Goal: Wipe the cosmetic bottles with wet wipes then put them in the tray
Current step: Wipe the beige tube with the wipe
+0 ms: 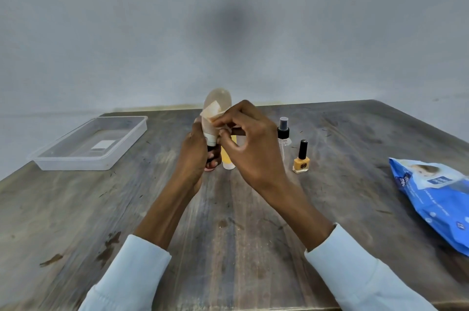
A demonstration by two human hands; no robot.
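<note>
- While gripping the beige tube (218, 99) low near its dark cap end with the left hand (195, 155), keep it upright, lifted off the table (228, 234) and well to the right of the tray (129, 141).
- Keep that left-hand clasp firm around the lower body, fingers curled about it, so that rubbing cannot twist or tip the tube.
- With the right hand (251, 148), pinch the wet wipe (212, 113) between thumb and fingertips and press it flat against the middle of the tube, as now.
- Draw the wipe along the tube's length up to the rounded top, then turn the tube in the left hand to reach the far side, hidden from the head view.
- Avoid squeezing hard: probably a soft tube, likely to buckle or ooze at the cap.
- Refold the wipe if bunched, to bring a clean damp face to the surface.
- Finish around the cap end, shifting the left-hand hold higher to uncover it.
- Judged as early in the task: nothing seen inside the tray apart from a pale label on its floor.
- Mind the other bottles standing farther right of the tray: a yellow bottle (226, 159) just behind the hands, then a spray bottle (283, 130), then a nail polish bottle (301, 162).
- Swing the elbows clear of them when carrying the tube leftward to the tray.
- For a fresh wipe, reach to the blue wipes pack (431, 199), farthest right from the tray.
</note>
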